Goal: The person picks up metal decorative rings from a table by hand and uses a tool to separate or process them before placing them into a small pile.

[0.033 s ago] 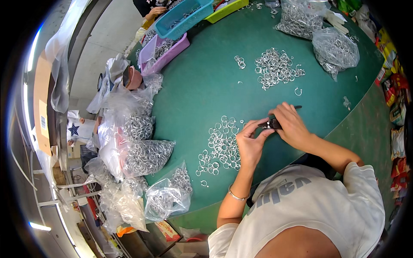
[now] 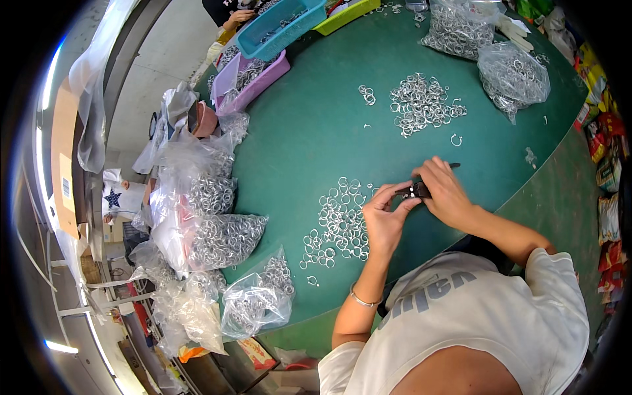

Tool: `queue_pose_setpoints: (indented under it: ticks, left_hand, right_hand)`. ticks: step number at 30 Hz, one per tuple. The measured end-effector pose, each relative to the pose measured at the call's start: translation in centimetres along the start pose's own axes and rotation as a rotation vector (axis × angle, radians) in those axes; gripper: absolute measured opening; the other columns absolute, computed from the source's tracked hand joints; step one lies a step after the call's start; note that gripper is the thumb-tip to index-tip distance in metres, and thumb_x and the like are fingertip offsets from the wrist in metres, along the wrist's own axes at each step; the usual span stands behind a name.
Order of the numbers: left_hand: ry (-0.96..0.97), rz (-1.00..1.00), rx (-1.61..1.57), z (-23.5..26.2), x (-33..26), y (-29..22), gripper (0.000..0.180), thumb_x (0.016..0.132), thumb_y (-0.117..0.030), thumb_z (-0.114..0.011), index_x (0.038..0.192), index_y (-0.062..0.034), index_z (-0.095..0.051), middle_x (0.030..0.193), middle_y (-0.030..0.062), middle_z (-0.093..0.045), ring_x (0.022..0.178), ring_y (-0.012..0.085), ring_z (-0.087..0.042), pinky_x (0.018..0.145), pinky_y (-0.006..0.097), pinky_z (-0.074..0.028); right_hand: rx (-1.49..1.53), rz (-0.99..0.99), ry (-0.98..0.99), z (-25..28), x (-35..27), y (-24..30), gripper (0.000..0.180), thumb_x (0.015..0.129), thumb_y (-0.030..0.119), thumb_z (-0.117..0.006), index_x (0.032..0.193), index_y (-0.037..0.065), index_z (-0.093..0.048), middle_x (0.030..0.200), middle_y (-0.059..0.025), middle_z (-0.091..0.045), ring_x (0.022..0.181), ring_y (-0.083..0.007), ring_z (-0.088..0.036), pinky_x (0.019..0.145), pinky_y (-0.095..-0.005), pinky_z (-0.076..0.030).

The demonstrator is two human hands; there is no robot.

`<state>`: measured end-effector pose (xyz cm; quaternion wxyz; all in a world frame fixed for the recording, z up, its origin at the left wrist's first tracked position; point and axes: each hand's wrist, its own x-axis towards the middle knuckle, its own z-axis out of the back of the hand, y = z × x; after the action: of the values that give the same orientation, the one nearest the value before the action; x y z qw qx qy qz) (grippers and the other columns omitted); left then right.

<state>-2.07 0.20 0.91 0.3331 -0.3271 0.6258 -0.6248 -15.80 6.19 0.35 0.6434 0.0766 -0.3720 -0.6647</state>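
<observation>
My right hand (image 2: 442, 187) is closed around a small black tool (image 2: 419, 189), whose dark handle end sticks out past the fingers on the far side. Its exact kind is hidden by the grip. My left hand (image 2: 384, 214) is pinched at the tool's left side, thumb and fingertips meeting at the dark part. Small shiny bits show there, but what the left fingers hold is too small to make out. Just left of that hand lies a loose spread of silver metal rings (image 2: 343, 220). Farther off is a second pile of silver rings (image 2: 421, 105), with a single open ring (image 2: 457, 139) nearby.
Clear bags of rings (image 2: 227, 242) crowd the green table's (image 2: 296, 141) left side. More bags (image 2: 513, 79) sit far right. Blue (image 2: 280, 29), purple (image 2: 253, 84) and yellow-green (image 2: 345, 16) bins stand at the far edge, beside another person's hand (image 2: 240, 16).
</observation>
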Motion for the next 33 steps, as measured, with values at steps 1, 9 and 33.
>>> queue_pose_setpoints:
  ticks: [1, 9, 33]
  left_hand:
    - [-0.015, 0.002, -0.006, -0.1, 0.0, 0.0, 0.031, 0.067, 0.008, -0.068, 0.098, 0.0065, -0.060, 0.091, 0.0077, -0.058, 0.086, 0.0129, -0.056, 0.079, 0.024, -0.047]
    - [-0.046, 0.025, -0.037, -0.1, -0.1, 0.7, 0.025, 0.068, 0.009, -0.067, 0.091, 0.0071, -0.060, 0.094, 0.0082, -0.059, 0.083, 0.0127, -0.057, 0.077, 0.023, -0.048]
    - [-0.226, -0.349, 0.587, 0.0, -0.2, -2.4, 0.012, 0.077, 0.004, -0.058, 0.088, 0.0030, -0.063, 0.081, 0.0108, -0.060, 0.071, 0.0194, -0.057, 0.066, 0.027, -0.045]
  right_hand:
    - [-0.007, 0.003, -0.030, -0.6, -0.2, -0.3, 0.027, 0.061, 0.000, -0.064, 0.082, 0.002, -0.047, 0.079, -0.0111, -0.050, 0.079, -0.0278, -0.046, 0.069, -0.0387, -0.035]
    - [-0.102, 0.019, -0.006, -1.4, -0.8, -0.8, 0.028, 0.059, 0.003, -0.065, 0.076, 0.004, -0.043, 0.064, -0.0096, -0.053, 0.064, -0.0289, -0.054, 0.060, -0.0386, -0.040]
    - [1.082, -0.570, 0.291, 1.3, 1.6, 0.7, 0.019, 0.083, 0.013, -0.058, 0.097, 0.001, -0.058, 0.068, -0.0022, -0.056, 0.053, -0.0060, -0.043, 0.048, -0.0211, -0.036]
